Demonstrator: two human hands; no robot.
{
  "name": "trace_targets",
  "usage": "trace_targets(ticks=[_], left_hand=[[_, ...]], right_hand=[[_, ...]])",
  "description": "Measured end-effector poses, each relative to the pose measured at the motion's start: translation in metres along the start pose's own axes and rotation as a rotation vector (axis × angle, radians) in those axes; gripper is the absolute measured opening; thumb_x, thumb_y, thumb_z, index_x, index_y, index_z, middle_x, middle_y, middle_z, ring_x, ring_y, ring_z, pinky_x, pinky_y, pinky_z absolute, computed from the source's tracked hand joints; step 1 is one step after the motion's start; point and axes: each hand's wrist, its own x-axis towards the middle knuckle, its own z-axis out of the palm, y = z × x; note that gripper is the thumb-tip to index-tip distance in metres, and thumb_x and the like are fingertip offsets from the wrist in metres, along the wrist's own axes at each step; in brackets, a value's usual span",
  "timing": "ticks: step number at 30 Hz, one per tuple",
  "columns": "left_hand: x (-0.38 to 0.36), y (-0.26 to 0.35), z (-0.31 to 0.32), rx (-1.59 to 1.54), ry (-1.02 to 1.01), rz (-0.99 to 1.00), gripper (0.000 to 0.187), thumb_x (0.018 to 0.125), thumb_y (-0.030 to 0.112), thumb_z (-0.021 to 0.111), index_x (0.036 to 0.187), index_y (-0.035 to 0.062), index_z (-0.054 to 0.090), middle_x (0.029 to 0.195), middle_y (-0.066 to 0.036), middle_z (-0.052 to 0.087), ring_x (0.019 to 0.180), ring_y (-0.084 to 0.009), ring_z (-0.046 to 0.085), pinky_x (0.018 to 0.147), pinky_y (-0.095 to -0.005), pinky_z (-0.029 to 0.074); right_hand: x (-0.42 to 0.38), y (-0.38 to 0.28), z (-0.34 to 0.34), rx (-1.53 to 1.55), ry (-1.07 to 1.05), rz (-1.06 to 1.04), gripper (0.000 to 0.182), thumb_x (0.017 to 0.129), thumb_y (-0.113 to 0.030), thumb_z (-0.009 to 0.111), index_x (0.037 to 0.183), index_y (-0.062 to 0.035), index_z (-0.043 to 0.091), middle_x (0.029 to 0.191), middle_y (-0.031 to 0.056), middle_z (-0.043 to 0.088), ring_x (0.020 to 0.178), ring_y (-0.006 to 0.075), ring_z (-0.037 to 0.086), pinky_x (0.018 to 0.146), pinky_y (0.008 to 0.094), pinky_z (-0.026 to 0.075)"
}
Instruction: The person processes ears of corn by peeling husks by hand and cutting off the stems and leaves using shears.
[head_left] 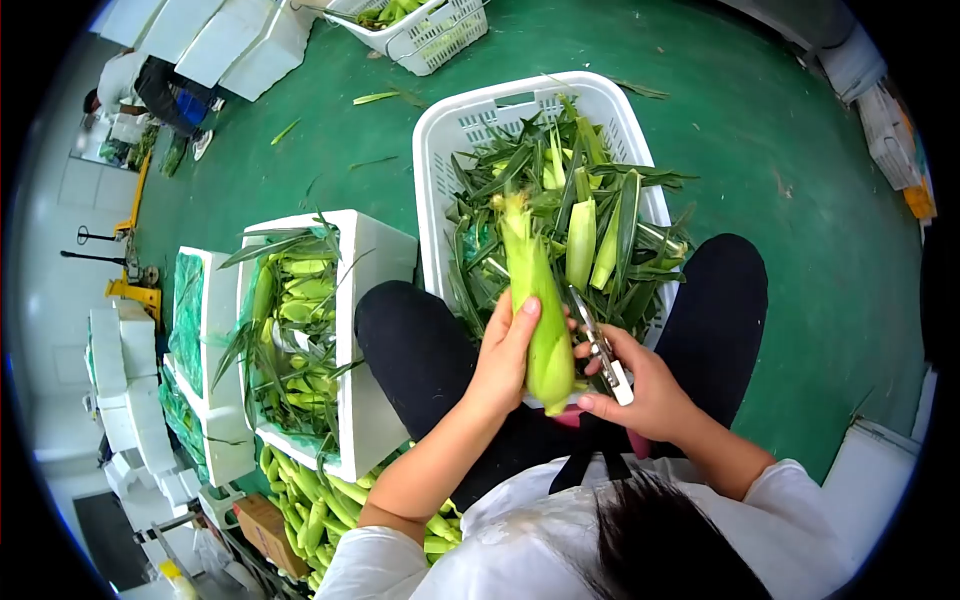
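An ear of corn [545, 320] in its pale green husk stands nearly upright over my lap, silk end away from me. My left hand [508, 350] is wrapped round its lower left side. In my right hand [650, 385] is a pair of pruning shears [604, 352] with a white handle end, its blades pointing up along the corn's right side. Just beyond both hands, a white plastic basket [432, 215] between my knees holds a heap of green husks and leaves [590, 235].
Left of my knee, a white foam box [378, 265] contains husked-in corn ears [308, 290]. More corn [315, 505] lies piled below it. Another white basket [430, 48] stands ahead on the green floor [330, 130]. Far left are a person [165, 90] and a yellow pallet jack [135, 290].
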Motion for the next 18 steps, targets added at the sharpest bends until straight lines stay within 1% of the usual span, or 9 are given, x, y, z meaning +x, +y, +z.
trace_targets(ticks=[1,2,5,6,9,11,12,13,18], left_hand=[[-0.003,0.003,-0.002,0.157,0.003,0.092,0.04,0.102,0.027,0.053,0.134,0.005,0.044,0.106,-0.012,0.062,0.096,-0.0227,0.064,0.084,-0.0351,0.053],[-0.008,0.009,-0.004,0.244,-0.019,0.106,0.043,0.101,0.022,0.054,0.138,0.0045,0.041,0.111,-0.011,0.061,0.099,-0.0203,0.063,0.087,-0.0338,0.052],[-0.022,0.024,-0.011,0.68,-0.132,0.152,0.055,0.098,0.02,0.061,0.145,0.0023,0.039,0.127,-0.007,0.056,0.113,-0.0151,0.054,0.098,-0.0304,0.044],[-0.026,0.031,-0.01,0.713,-0.211,0.115,0.055,0.097,0.02,0.062,0.144,0.001,0.041,0.129,-0.007,0.055,0.117,-0.015,0.051,0.101,-0.0305,0.041],[-0.035,0.037,-0.02,0.603,-0.292,-0.097,0.058,0.095,0.024,0.065,0.142,0.0003,0.042,0.119,-0.009,0.061,0.107,-0.0169,0.059,0.094,-0.0317,0.047],[-0.034,0.048,-0.026,0.367,-0.369,-0.337,0.06,0.094,0.028,0.067,0.142,0.0002,0.043,0.113,-0.01,0.063,0.099,-0.018,0.063,0.09,-0.0324,0.051],[-0.033,0.047,-0.029,0.327,-0.369,-0.356,0.063,0.092,0.031,0.068,0.141,0.0008,0.043,0.106,-0.011,0.065,0.091,-0.0197,0.066,0.084,-0.0331,0.054],[-0.035,0.046,-0.03,0.31,-0.361,-0.368,0.061,0.092,0.031,0.068,0.139,-0.0001,0.045,0.106,-0.012,0.065,0.091,-0.0202,0.066,0.084,-0.0333,0.054],[-0.036,0.036,-0.032,0.273,-0.425,-0.392,0.059,0.089,0.033,0.071,0.131,-0.0031,0.049,0.105,-0.013,0.065,0.093,-0.0218,0.066,0.084,-0.035,0.054]], right_hand=[[0.001,0.001,-0.007,-0.121,0.025,-0.04,0.082,0.075,-0.031,0.081,0.14,-0.0004,0.041,0.126,0.0194,0.056,0.117,0.0314,0.058,0.1,0.0391,0.045],[0.001,0.0,-0.014,-0.236,0.057,-0.076,0.084,0.075,-0.034,0.081,0.141,-0.0001,0.041,0.126,0.02,0.055,0.115,0.0332,0.058,0.099,0.0399,0.045],[0.01,-0.006,-0.031,-0.273,-0.057,-0.126,0.087,0.075,-0.037,0.081,0.142,0.0005,0.04,0.126,0.0224,0.054,0.116,0.0351,0.056,0.101,0.0398,0.044],[0.013,-0.006,-0.033,-0.281,-0.077,-0.179,0.087,0.075,-0.036,0.081,0.142,0.0008,0.039,0.125,0.0227,0.055,0.116,0.0352,0.056,0.101,0.0398,0.044],[0.019,-0.01,-0.04,-0.509,-0.136,-0.326,0.078,0.074,-0.033,0.081,0.136,0.001,0.047,0.111,0.018,0.063,0.104,0.0312,0.063,0.094,0.0375,0.048],[0.026,-0.015,-0.046,-0.385,-0.248,-0.262,0.068,0.074,-0.028,0.08,0.128,0.0009,0.052,0.1,0.0132,0.066,0.093,0.0258,0.066,0.086,0.0349,0.051],[0.026,-0.016,-0.045,-0.32,-0.305,-0.227,0.062,0.074,-0.026,0.08,0.124,0.0009,0.055,0.094,0.0107,0.067,0.088,0.0231,0.067,0.083,0.0335,0.052],[0.023,-0.018,-0.041,-0.201,-0.303,-0.127,0.049,0.073,-0.02,0.08,0.113,0.0001,0.06,0.085,0.0048,0.068,0.077,0.015,0.066,0.073,0.0297,0.053],[0.002,-0.008,-0.035,-0.089,-0.281,0.016,0.039,0.076,-0.021,0.08,0.103,-0.0006,0.061,0.08,0.0029,0.065,0.072,0.0108,0.06,0.068,0.0276,0.049]])
